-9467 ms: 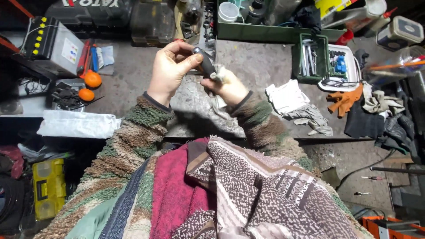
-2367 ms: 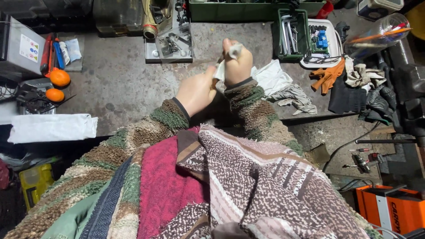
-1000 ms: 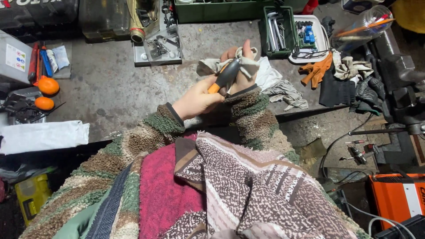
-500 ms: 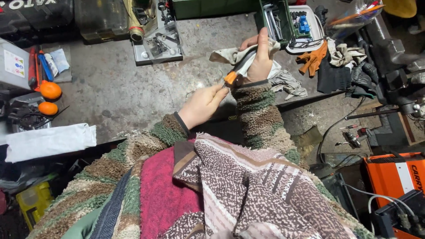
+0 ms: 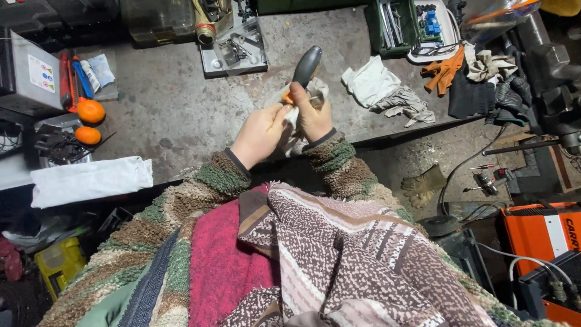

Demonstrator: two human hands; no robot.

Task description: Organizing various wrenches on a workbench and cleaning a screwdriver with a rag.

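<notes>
Screwdriver [image 5: 304, 68] and rag [image 5: 302, 112] held in both hands above the workbench's near edge.

Its dark handle with the orange collar points up and away, toward the far edge of the grey workbench [image 5: 175, 115]; the shaft is hidden inside the pale rag, so its tip cannot be seen. Right hand [image 5: 316, 118] is closed around the rag-wrapped part just below the collar, apparently so the cloth bears on the metal. Left hand [image 5: 259, 134] is curled against the rag's lower folds, touching the right hand, seemingly steadying the bundle. More rags [image 5: 387, 91] and an orange glove [image 5: 445, 68] lie toward the right edge, two oranges [image 5: 89, 121] near the left edge.
</notes>
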